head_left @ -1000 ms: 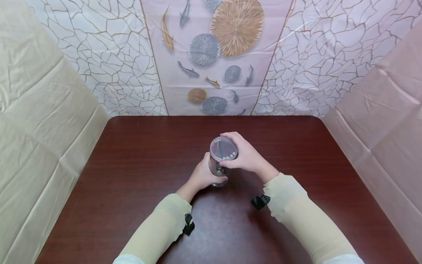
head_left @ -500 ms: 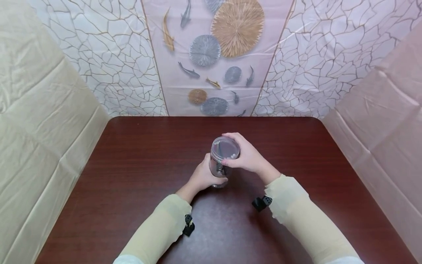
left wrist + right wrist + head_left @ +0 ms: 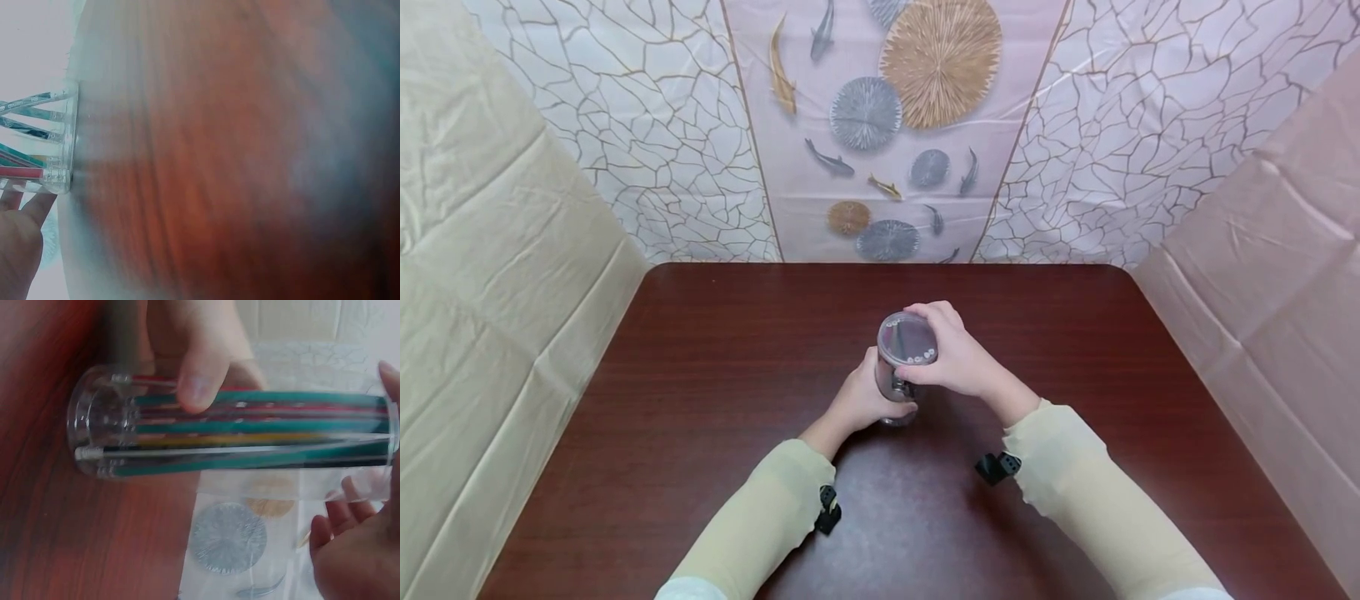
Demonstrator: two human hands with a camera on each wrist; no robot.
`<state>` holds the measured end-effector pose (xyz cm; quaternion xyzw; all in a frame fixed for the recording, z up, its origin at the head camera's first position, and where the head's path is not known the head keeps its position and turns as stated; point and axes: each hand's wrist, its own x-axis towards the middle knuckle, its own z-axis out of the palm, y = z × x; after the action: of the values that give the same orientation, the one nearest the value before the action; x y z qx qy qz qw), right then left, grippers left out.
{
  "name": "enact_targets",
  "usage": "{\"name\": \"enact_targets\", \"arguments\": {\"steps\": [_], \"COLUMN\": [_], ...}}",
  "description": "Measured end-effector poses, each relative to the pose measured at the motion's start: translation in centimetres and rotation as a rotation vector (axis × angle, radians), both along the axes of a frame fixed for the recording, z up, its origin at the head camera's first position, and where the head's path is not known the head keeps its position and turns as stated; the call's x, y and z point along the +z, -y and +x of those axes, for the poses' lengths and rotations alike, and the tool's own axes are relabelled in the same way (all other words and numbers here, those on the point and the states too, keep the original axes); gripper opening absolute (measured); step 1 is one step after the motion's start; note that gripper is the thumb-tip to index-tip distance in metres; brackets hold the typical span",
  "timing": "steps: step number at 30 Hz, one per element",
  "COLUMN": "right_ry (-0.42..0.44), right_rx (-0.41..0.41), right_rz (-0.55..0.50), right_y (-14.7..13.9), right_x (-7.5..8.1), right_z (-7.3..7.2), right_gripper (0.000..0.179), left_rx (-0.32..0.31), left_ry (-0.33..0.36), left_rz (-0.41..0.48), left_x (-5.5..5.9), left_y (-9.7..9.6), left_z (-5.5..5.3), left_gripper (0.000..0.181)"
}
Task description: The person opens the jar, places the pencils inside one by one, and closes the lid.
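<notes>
A tall clear plastic jar (image 3: 887, 383) stands slightly tilted near the middle of the table, held between both hands. Several pencils (image 3: 262, 428), teal, red, yellow and dark, lie lengthwise inside it. Low on its side, my left hand (image 3: 863, 396) grips the jar, with the thumb across the front. At the top, my right hand (image 3: 953, 354) holds the round clear lid (image 3: 907, 337), fingers on the far rim and thumb on the near one. The left wrist view catches only the jar's bottom end (image 3: 67, 137), with part of the left hand (image 3: 22, 244) beneath it.
The dark red-brown table (image 3: 737, 350) reaches back to a patterned cloth (image 3: 880, 167). Pale fabric panels close off the left side (image 3: 497, 275) and right side (image 3: 1262, 275). Small black cameras sit on the left wrist (image 3: 828, 510) and right wrist (image 3: 997, 468).
The right hand and the jar's top shift slightly right, then back left, with the right wrist ending a little farther right. The left hand keeps its grip almost unmoved.
</notes>
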<state>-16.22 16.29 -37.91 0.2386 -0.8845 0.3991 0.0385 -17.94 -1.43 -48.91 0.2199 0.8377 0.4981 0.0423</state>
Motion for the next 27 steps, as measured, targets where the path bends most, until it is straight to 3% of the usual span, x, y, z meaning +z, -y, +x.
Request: {"name": "enact_targets", "arguments": {"steps": [9, 14, 18, 22, 27], "right_ry": [0.134, 0.198, 0.200, 0.196, 0.214], "right_rx": [0.036, -0.030, -0.066, -0.042, 0.041], "right_rz": [-0.085, -0.115, -0.073, -0.034, -0.084], "right_y": [-0.2, 0.1, 0.2, -0.9, -2.1], "right_x": [0.5, 0.5, 0.8, 1.1, 1.0], "right_z": [-0.2, -0.1, 0.4, 0.6, -0.2], "right_gripper": [0.067, 0.061, 0.063, 0.068, 0.080], "left_rx": [-0.005, -0.017, -0.018, -0.019, -0.025], "left_ry": [0.010, 0.045, 0.039, 0.059, 0.073], "left_rz": [0.014, -0.002, -0.027, -0.042, -0.039], "left_x": [0.0, 0.1, 0.2, 0.3, 0.4], "left_y": [0.2, 0.2, 0.2, 0.1, 0.2], "left_z": [0.1, 0.1, 0.1, 0.0, 0.0], "left_gripper": [0.090, 0.087, 0.087, 0.090, 0.093]}}
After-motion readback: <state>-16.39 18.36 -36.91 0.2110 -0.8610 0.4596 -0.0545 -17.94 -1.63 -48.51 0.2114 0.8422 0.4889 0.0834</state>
